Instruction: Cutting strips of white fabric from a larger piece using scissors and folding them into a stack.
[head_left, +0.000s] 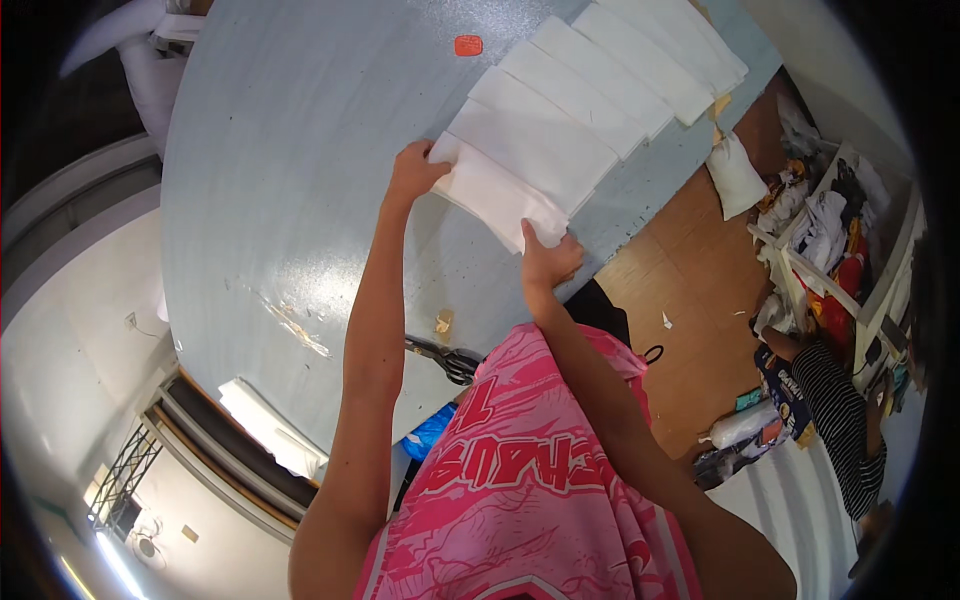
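A row of several folded white cloths (590,90) lies overlapping on the grey-blue table (290,180), running from the middle toward the top right. My left hand (412,170) grips the far end of the nearest white cloth (495,195). My right hand (545,258) pinches the same cloth's other end at the table's edge. The cloth lies flat between both hands, overlapped by the neighbouring cloth in the row.
A small orange tag (468,45) lies on the table beyond the cloths. Black scissors (445,358) rest near the table's edge by my body. A white bag (738,175) sits on the wooden floor. A person in a striped top (835,410) is at the right among cluttered shelves.
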